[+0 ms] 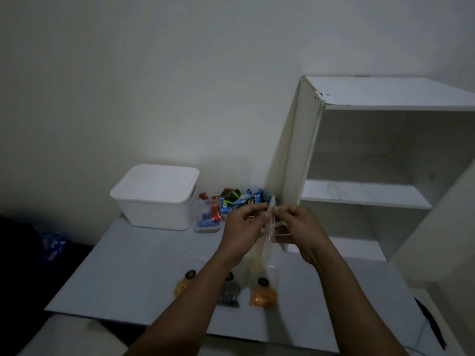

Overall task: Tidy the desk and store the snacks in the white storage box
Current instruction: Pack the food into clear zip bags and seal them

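Left arm and right arm reach in from the near edge and meet over the middle of the white surface. The left hand and the right hand hold a clear bag up between them. The fingers of both hands are curled and pinch the top of the bag, one hand on each side. The bag hangs down thin, edge-on, with something pale in its low part, and I cannot tell what it is. Under the arms, three small packs lie in a row on the near part of the surface. A yellow pack is on the left, a dark pack is in the middle and partly hidden by the left arm, and an orange pack is on the right. Each one has a round black spot at its far end. The white storage box sits at the far left of the surface, close to the wall, and its lid is on. Just to the right of the box is a small clear tub with red and blue wrapped snacks in it. Behind the tub, a pile of wrapped snacks in blue, red and dark colours lies between the box and a tall white shelf on the right.
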Motion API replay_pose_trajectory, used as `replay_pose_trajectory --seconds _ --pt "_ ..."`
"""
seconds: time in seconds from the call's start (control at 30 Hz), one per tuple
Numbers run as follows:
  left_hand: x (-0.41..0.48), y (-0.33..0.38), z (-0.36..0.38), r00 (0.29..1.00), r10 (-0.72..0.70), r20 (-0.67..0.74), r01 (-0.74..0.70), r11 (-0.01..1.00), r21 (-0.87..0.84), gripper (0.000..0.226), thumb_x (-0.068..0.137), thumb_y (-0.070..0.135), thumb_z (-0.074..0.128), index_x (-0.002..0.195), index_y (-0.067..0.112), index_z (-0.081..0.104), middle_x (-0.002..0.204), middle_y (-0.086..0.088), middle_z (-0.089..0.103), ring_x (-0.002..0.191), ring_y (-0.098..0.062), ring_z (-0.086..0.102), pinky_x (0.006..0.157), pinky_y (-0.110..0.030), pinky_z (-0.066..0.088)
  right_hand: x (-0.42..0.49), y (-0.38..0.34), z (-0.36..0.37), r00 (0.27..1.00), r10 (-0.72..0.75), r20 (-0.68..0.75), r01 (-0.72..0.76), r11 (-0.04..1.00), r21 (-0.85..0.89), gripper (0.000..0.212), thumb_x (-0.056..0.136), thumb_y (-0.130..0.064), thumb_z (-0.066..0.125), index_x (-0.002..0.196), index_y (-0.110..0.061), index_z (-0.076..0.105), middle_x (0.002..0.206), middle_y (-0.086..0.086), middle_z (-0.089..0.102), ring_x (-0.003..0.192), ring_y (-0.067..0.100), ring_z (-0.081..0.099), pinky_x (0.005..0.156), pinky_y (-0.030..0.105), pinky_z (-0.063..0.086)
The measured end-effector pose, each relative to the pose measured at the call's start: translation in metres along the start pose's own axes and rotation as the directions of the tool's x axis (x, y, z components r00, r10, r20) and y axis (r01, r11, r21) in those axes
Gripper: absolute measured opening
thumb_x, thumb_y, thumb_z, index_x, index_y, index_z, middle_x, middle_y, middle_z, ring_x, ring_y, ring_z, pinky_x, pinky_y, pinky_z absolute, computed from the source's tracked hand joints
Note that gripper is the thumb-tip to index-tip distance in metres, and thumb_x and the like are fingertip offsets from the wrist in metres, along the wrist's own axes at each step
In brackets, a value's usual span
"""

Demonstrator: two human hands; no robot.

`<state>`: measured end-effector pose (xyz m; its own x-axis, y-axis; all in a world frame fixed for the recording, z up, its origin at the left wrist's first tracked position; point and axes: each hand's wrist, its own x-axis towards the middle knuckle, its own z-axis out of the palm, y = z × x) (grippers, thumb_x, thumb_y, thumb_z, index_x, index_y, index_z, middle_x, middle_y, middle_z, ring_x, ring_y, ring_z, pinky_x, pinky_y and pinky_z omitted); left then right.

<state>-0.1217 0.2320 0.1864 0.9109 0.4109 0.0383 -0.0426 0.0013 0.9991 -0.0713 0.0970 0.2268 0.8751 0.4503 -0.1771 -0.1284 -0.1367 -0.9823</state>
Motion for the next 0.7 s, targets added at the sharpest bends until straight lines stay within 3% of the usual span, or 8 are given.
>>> replay_pose_trajectory --seconds 0.17,0.37,0.53,0.7 --pt "-0.003 0.001 -0.004 0.999 -0.038 -0.023 0.039 0.999 0.027 0.027 0.083 0.038 0.076 0.1 0.017 0.075 0.093 -0.002 0.076 0.086 -0.021 0.074 0.075 -0.043 0.062 -0.001 0.009 0.004 0.996 -0.053 0.071 0.062 0.99 -0.123 0.025 0.1 -0.027 0.057 0.095 -0.009 0.073 0.087 0.012 0.075 0.073 0.029 0.073 0.074 0.042 0.06" --pt "-0.008 -0.004 -0.008 0.999 -0.045 -0.007 0.045 0.996 0.074 0.012 0.092 0.018 0.067 0.1 0.013 0.076 0.09 -0.004 0.076 0.081 -0.021 0.074 0.07 -0.039 0.063 0.0 0.015 0.007 1.0 -0.005 -0.003 0.005 0.995 -0.101 0.024 0.101 -0.018 0.053 0.091 -0.009 0.073 0.085 0.014 0.072 0.065 0.024 0.071 0.07 0.041 0.058" --pt "-0.014 -0.009 -0.006 0.998 -0.06 0.031 0.049 0.957 0.287 0.014 0.086 0.02 0.074 0.1 0.016 0.074 0.085 -0.001 0.075 0.076 -0.014 0.072 0.067 -0.034 0.062 0.005 0.014 0.007 0.993 -0.024 -0.114 0.016 0.997 -0.07 0.021 0.099 -0.012 0.054 0.088 -0.005 0.07 0.077 0.014 0.072 0.064 0.025 0.07 0.068 0.043 0.061" --pt "-0.013 -0.002 -0.007 0.999 -0.03 0.028 0.023 0.973 0.229 0.014 0.089 0.012 0.069 0.102 0.015 0.072 0.094 -0.003 0.074 0.081 -0.012 0.071 0.064 -0.025 0.06 0.007 0.015 0.007 0.992 -0.069 -0.101 0.061 0.995 -0.078 0.01 0.093 -0.008 0.062 0.091 -0.005 0.072 0.079 0.014 0.074 0.072 0.025 0.073 0.067 0.038 0.063"
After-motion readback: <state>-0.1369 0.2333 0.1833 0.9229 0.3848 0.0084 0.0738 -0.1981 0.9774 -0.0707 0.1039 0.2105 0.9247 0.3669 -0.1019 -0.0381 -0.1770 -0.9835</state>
